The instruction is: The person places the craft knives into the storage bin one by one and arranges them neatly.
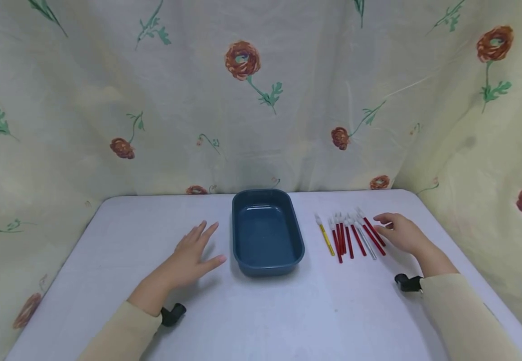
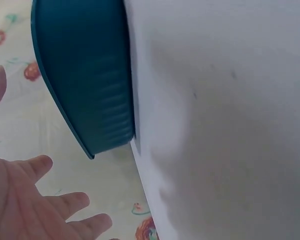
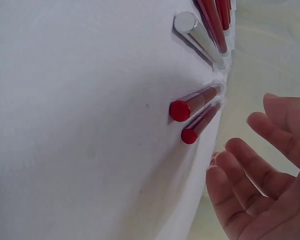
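Your left hand (image 1: 187, 259), empty, fingers spread, is beside the blue tray (image 1: 267, 235). Your right hand (image 1: 400, 233), loosely bent and empty, is just beside the red pens (image 1: 348, 244); pinch the outermost mid-barrel without nudging others. Their pale far tips, blurred, may be caps.

Two arms in, well apart. Left forearm (image 1: 118, 333) slants up from lower left, cream sleeve (image 1: 136, 313) ending short of the bare wrist (image 1: 147, 295). Left hand (image 1: 188, 260): back uppermost in head view, fingers spread, thumb stretched wide to the side; palm side visible in left wrist view. Right forearm (image 1: 468, 318) slants up from lower right, sleeved alike. Right hand (image 1: 400, 232): angled inward, fingers loosely bent, gaps between some; palm side visible in right wrist view.
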